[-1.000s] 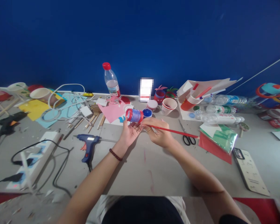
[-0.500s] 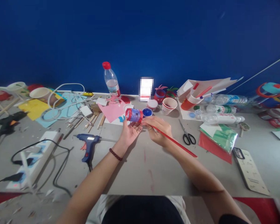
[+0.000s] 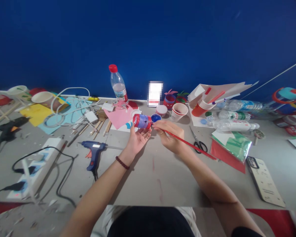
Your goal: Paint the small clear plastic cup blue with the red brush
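My left hand (image 3: 137,140) holds a small red and blue painted cup (image 3: 143,121) on its side, the thumb at its left end and the fingers beneath. My right hand (image 3: 169,134) is closed round a long red paintbrush (image 3: 187,143), whose tip end is near the right end of the cup. Just behind my right fingers stands an open pot of blue paint (image 3: 156,118). A lidded pot (image 3: 161,110) and a white paper cup (image 3: 179,111) are beyond it.
Left of my hands lie a blue glue gun (image 3: 92,153), a power strip (image 3: 37,168) with cables, and sticks. A bottle with a red cap (image 3: 118,86) stands behind. Scissors (image 3: 199,146), plastic bottles (image 3: 233,125) and a phone (image 3: 265,181) lie rightward.
My right hand has shifted slightly right, and the brush's rear end has swung up and right, now crossing the scissors' handles. My left hand keeps its hold on the painted cup.
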`<state>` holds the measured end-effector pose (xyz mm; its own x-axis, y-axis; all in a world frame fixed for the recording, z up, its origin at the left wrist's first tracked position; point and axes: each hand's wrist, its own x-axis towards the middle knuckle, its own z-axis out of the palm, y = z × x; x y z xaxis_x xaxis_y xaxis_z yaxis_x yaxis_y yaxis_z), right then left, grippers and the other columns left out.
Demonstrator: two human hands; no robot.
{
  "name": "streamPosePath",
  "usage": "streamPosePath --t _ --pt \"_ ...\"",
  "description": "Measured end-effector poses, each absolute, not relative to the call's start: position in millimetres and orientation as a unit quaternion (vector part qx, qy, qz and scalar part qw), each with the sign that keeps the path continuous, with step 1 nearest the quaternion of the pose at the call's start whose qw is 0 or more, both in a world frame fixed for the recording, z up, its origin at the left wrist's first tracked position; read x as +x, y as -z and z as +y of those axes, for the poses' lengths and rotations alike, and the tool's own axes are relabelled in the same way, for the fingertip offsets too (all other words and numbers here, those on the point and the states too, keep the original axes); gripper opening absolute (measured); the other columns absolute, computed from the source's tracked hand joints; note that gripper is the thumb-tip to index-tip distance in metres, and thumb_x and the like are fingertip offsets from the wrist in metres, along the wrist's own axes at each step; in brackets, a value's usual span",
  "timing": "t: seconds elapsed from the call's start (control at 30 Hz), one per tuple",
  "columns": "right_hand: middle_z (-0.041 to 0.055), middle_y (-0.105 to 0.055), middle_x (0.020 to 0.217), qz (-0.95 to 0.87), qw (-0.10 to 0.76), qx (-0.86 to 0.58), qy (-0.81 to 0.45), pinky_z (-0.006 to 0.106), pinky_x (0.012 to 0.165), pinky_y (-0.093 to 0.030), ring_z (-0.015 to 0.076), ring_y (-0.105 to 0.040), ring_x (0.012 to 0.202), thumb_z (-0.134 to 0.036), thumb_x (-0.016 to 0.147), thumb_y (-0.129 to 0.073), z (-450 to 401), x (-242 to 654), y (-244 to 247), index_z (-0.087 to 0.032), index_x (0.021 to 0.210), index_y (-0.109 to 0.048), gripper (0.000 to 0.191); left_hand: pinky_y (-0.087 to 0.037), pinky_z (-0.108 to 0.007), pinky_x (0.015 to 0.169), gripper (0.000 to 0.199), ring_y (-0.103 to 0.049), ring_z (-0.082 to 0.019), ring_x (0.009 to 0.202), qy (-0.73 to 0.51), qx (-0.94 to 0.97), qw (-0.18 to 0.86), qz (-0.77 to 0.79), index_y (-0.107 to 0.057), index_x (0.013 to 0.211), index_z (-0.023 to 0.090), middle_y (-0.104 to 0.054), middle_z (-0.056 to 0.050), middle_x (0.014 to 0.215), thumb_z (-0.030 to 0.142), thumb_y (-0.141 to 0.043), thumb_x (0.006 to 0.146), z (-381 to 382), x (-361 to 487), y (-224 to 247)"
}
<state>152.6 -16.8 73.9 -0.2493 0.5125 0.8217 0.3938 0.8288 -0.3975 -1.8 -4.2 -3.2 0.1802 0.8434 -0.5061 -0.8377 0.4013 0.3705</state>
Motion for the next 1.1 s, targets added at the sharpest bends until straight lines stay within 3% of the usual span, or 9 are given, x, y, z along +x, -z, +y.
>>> streamPosePath --t 0.2,0.53,0.8,1.1 --pt "0.0063 -0.075 0.096 -0.790 0.534 -0.299 -0.045 0.031 0.077 -0.061 0.0172 -0.072 0.089 -0.011 0.092 -0.056 -14.0 158.7 -66.6 -0.023 0.097 -0.067 0.017 -0.055 -0.029 0.069 0.050 -0.069 -0.020 0.075 -0.548 0.001 0.768 0.332 -0.067 0.087 0.013 -0.070 -0.012 0.080 0.061 -0.052 0.090 -3.1 -1.0 6.8" --pt "0.0059 -0.075 0.088 -0.834 0.462 -0.290 -0.080 0.027 0.069 -0.060 0.0167 -0.072 0.080 -0.009 0.090 -0.053 -29.3 149.8 -65.4 -0.021 0.095 -0.065 0.017 -0.054 -0.031 0.080 0.050 -0.069 -0.020 0.083 -0.549 0.022 0.771 0.324 -0.068 0.096 0.015 -0.072 -0.008 0.085 0.062 -0.050 0.092 -4.9 1.1 -3.5" --pt "0.0039 -0.075 0.082 -0.827 0.482 -0.283 -0.068 0.027 0.068 -0.060 0.0157 -0.072 0.077 -0.013 0.093 -0.053 -22.5 147.9 -72.3 -0.022 0.089 -0.065 0.016 -0.055 -0.029 0.074 0.048 -0.069 -0.018 0.076 -0.551 0.010 0.771 0.320 -0.067 0.094 0.015 -0.072 -0.009 0.084 0.060 -0.050 0.092 -4.1 -2.2 0.9" --pt "0.0100 -0.076 0.100 -0.819 0.487 -0.303 -0.013 0.030 0.075 -0.062 0.0182 -0.073 0.086 -0.002 0.086 -0.054 -16.9 158.1 -67.5 -0.019 0.098 -0.068 0.024 -0.054 -0.029 0.069 0.050 -0.068 -0.019 0.074 -0.551 0.011 0.766 0.332 -0.065 0.083 0.015 -0.069 -0.010 0.078 0.061 -0.051 0.091 -4.1 -1.1 3.1"
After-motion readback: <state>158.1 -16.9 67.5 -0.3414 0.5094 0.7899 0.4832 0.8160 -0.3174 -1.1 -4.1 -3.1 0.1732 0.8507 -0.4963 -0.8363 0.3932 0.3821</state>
